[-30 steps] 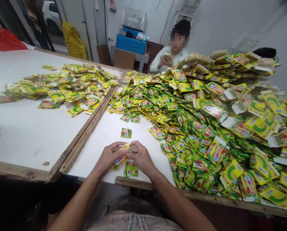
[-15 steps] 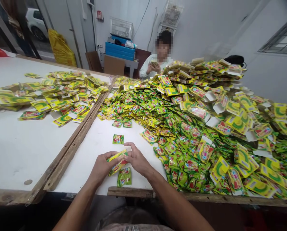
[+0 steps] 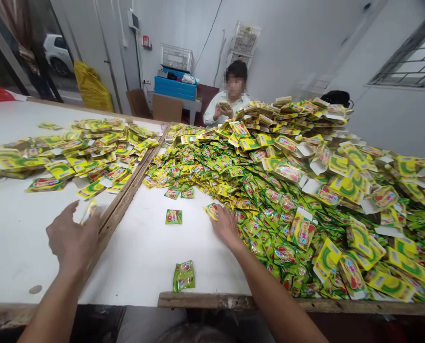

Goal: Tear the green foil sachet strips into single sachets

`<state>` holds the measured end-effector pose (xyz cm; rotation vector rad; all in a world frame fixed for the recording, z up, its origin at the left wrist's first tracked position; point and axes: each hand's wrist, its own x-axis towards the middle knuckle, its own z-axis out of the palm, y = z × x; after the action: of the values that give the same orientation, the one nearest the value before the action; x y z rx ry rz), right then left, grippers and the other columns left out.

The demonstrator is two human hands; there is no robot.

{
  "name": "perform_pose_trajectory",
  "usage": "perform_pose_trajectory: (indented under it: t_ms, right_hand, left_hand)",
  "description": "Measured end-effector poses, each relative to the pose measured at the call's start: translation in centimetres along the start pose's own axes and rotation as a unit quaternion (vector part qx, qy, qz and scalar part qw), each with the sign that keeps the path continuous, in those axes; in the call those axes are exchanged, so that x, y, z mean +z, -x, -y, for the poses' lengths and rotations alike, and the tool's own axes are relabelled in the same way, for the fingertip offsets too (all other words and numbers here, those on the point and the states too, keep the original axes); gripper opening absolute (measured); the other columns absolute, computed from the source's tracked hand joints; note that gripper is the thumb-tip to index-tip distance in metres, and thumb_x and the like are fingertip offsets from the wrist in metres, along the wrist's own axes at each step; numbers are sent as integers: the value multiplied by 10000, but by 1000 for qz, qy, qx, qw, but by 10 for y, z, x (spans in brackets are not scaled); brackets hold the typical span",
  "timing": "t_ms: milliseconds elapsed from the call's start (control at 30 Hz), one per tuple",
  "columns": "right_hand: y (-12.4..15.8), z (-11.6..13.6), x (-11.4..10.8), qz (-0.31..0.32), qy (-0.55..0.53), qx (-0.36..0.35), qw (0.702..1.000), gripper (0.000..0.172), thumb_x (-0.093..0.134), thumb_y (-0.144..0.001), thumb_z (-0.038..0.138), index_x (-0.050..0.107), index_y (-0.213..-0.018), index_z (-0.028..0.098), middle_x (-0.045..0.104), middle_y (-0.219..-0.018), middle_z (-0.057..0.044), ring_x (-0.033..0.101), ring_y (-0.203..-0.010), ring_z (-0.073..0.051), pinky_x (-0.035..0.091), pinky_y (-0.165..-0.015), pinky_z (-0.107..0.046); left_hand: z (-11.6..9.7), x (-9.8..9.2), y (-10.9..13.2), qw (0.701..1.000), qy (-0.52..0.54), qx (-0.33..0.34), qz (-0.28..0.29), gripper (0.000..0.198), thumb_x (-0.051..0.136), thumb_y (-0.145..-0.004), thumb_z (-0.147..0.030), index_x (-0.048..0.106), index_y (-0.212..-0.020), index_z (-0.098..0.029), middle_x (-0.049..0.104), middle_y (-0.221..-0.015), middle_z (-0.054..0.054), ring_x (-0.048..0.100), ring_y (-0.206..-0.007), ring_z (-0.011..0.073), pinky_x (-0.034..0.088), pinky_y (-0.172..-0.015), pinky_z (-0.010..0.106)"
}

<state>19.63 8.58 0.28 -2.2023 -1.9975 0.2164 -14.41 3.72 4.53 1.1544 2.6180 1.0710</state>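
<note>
Looking down in the head view, you see your left hand (image 3: 73, 236), fingers partly spread, above the tabletop (image 3: 15, 238) at the wooden strip (image 3: 126, 197); a blurred carton (image 3: 90, 211) appears between its thumb and forefinger, whether gripped you cannot tell. Your right hand (image 3: 227, 225) covers part of a yellow carton (image 3: 210, 210) beside the sachet heap (image 3: 230, 166); its grip is hidden. One green sachet (image 3: 173, 216) lies between your hands.

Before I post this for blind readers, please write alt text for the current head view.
A person's left hand is at a blurred carton over a white table, while the right hand partly covers another carton beside a large heap of green sachets and yellow cartons. A co-worker is behind the heap.
</note>
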Motion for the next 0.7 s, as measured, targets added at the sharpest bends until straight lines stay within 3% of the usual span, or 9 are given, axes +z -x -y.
perform_pose_trajectory:
  t_ms: [67, 167, 233, 333, 400, 500, 600, 700]
  right_hand:
    - [11, 12, 4, 26, -27, -36, 999, 479, 532, -819, 442, 480, -1234, 210, 601, -1088, -119, 539, -984, -262, 369, -803, -349]
    - [15, 30, -1, 7, -43, -104, 994, 517, 443, -839, 553, 490, -1220, 207, 627, -1046, -106, 540, -950, -246, 358, -791, -339]
    - [1, 34, -13, -73, 12, -139, 987, 457, 434, -867, 469, 497, -1218, 182, 615, -1098, -133, 490, -1037, -273, 319, -846, -380]
    - [-36, 20, -34, -152, 119, -142, 971, 445, 492, -819, 208, 471, -1261, 160, 547, -1238, -166, 385, -1169, -320, 265, -880, -440]
    - [-56, 5, -43, -123, 166, -124, 970, 418, 445, -775, 54, 550, -1170, 143, 600, -1159, -178, 410, -1136, -321, 253, -870, -459]
    - [-61, -9, -40, -116, 143, -165, 969, 361, 342, -783, -8, 636, -935, 136, 672, -922, -158, 475, -1034, -288, 256, -868, -457]
    - [-39, -3, -20, -144, 0, -197, 970, 337, 335, -806, 44, 611, -960, 161, 655, -922, -126, 509, -972, -255, 322, -834, -403]
    - [-11, 10, 4, -90, -241, -129, 958, 269, 378, -826, 172, 562, -1019, 215, 622, -889, -63, 562, -799, -202, 410, -702, -323]
  left_hand:
    - [-14, 9, 24, 998, -25, -2, 62, 419, 489, -771, -463, 619, -1054, -183, 664, -939, 85, 584, -929, 303, 447, -765, 386]
    - [-36, 36, 66, 966, -34, 74, 246, 445, 388, -812, -548, 642, -861, -186, 658, -825, 80, 609, -811, 276, 445, -701, 351]
    - [-46, 54, 87, 954, -60, 119, 269, 492, 383, -807, -573, 613, -941, -159, 632, -895, 117, 602, -837, 289, 443, -708, 361]
    - [-55, 73, 102, 951, -93, 173, 240, 542, 434, -792, -557, 551, -1075, -111, 571, -983, 165, 571, -919, 308, 439, -759, 373]
    - [-60, 78, 100, 948, -102, 195, 232, 525, 474, -787, -524, 539, -1098, -106, 551, -987, 167, 554, -945, 308, 434, -783, 371]
    - [-68, 84, 83, 955, -95, 196, 201, 438, 474, -819, -438, 527, -1115, -119, 537, -1028, 161, 538, -986, 290, 425, -815, 354]
    - [-78, 96, 59, 960, -106, 167, 197, 446, 520, -794, -446, 535, -1091, -114, 535, -1070, 178, 517, -1038, 306, 415, -831, 358]
    - [-84, 113, 43, 948, -107, 137, 268, 422, 648, -688, -450, 581, -957, -132, 554, -1091, 194, 507, -1063, 336, 418, -790, 353]
